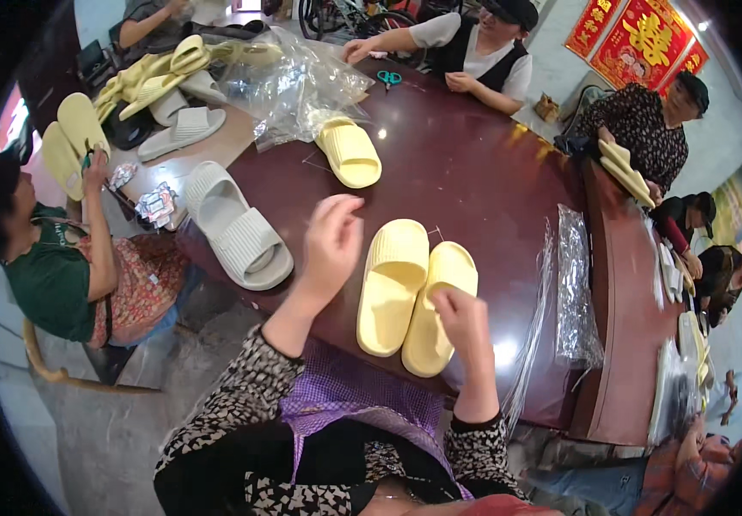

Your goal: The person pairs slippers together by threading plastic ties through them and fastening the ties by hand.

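A pair of pale yellow slippers lies side by side in front of me near the table edge: the left slipper (392, 284) and the right slipper (453, 264), whose strap is partly covered by my hand. A thin, light tie (436, 231) shows between their toe ends. My right hand (464, 322) is over the right slipper with its fingers closed; what they grip is hidden. Left of the pair, my left hand (334, 245) is raised above the table, fingers curled in, and anything in them is hidden. Near it lie grey slippers (238, 225) and, farther off, another yellow slipper (348, 153).
Clear plastic bags (294, 82) and piled slippers (160, 82) occupy the far left. At right lie long thin ties (536, 318) and a plastic packet (573, 292). Green-handled scissors (389, 78) rest at the back. Several people sit around the dark red table (457, 163).
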`<state>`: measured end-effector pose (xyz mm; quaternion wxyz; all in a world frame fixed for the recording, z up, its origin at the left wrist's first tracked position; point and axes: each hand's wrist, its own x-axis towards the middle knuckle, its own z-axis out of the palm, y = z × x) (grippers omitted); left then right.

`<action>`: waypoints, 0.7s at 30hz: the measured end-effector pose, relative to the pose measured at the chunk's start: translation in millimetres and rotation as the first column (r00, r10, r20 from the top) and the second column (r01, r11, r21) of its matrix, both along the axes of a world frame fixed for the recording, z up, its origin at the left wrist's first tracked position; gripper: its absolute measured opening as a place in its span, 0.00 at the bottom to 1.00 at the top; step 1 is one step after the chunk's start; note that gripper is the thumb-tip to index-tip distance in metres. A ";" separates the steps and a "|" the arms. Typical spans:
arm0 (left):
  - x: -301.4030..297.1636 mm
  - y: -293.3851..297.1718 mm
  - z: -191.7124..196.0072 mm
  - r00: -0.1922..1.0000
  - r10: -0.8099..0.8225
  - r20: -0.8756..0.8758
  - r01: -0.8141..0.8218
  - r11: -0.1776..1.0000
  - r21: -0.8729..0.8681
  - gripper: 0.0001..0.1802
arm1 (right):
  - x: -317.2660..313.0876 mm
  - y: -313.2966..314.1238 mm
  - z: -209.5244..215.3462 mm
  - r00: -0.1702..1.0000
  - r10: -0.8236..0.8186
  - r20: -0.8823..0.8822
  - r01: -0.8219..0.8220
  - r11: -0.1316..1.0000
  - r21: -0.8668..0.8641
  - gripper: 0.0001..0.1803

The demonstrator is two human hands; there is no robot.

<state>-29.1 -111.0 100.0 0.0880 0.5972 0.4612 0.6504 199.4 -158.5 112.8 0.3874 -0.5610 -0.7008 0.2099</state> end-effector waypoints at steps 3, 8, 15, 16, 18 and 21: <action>-60.1 -28.5 -3.0 0.903 0.315 -0.293 -0.288 0.948 0.134 0.14 | 0.5 -4.0 -13.4 0.979 0.008 0.204 0.017 0.993 -0.119 0.18; -149.9 -64.0 -27.4 0.591 0.630 -0.503 -0.655 0.739 0.157 0.19 | -6.5 21.1 -28.7 0.970 -0.028 0.240 0.044 0.997 -0.062 0.21; -174.8 -77.2 -72.6 0.897 0.402 0.186 -0.235 0.787 -0.571 0.28 | -25.8 52.1 -44.0 0.906 -0.195 0.376 0.241 0.967 -0.078 0.19; -177.7 -79.3 -80.0 0.899 0.414 0.144 -0.271 0.783 -0.559 0.29 | -24.2 51.6 -42.2 0.922 -0.196 0.333 0.224 0.973 -0.048 0.17; -174.1 -79.1 -79.8 0.895 0.444 0.051 -0.352 0.771 -0.530 0.32 | -6.9 49.3 -27.2 0.869 -0.235 0.436 0.243 0.969 0.038 0.14; -175.8 -76.1 -81.1 0.901 0.428 -0.070 -0.387 0.723 -0.573 0.41 | 27.2 33.6 32.3 0.808 -0.357 0.468 0.401 0.916 0.008 0.11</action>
